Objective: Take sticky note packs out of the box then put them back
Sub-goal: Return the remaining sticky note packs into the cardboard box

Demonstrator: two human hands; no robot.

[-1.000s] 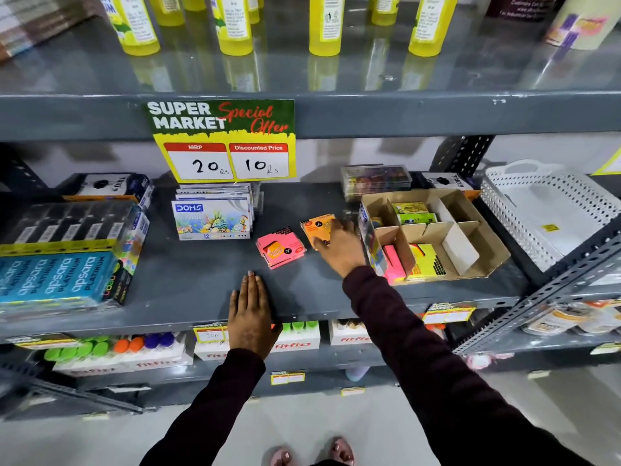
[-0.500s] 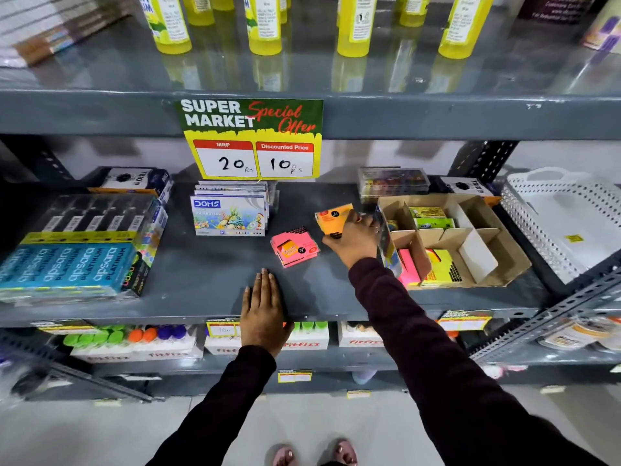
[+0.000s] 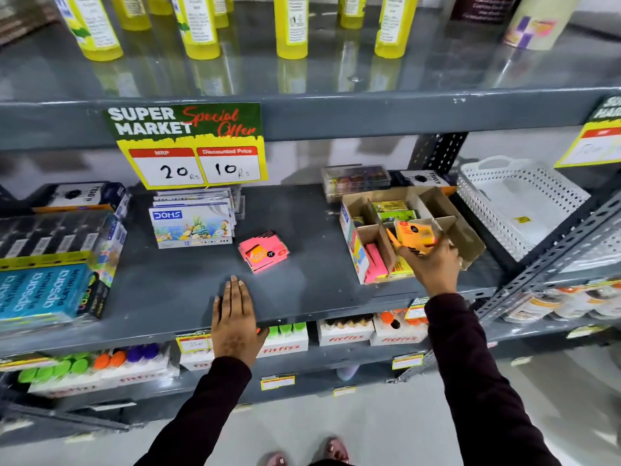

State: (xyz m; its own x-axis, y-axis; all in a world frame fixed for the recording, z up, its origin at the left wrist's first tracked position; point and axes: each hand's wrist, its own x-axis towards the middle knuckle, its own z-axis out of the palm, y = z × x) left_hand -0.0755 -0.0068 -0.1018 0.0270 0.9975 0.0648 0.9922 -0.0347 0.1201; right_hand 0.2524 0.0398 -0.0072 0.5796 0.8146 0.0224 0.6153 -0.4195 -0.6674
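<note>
On the grey metal shelf [image 3: 302,290], a stack of DOMS crayon boxes [image 3: 193,225] and a clear plastic case of coloured items [image 3: 356,181] stand well apart from the divided brown cardboard box [image 3: 467,237], and a white perforated plastic basket [image 3: 517,203] sits just beside its right wall. The box holds green packs at the rear and pink and yellow packs in front; a pink sticky note pack [image 3: 263,253] lies loose on the shelf. The right hand [image 3: 431,264] has its grip closed around an orange sticky note pack [image 3: 415,234] above the box's middle compartments, while the left hand [image 3: 235,317] rests flat, fingers extended, on the shelf edge.
</note>
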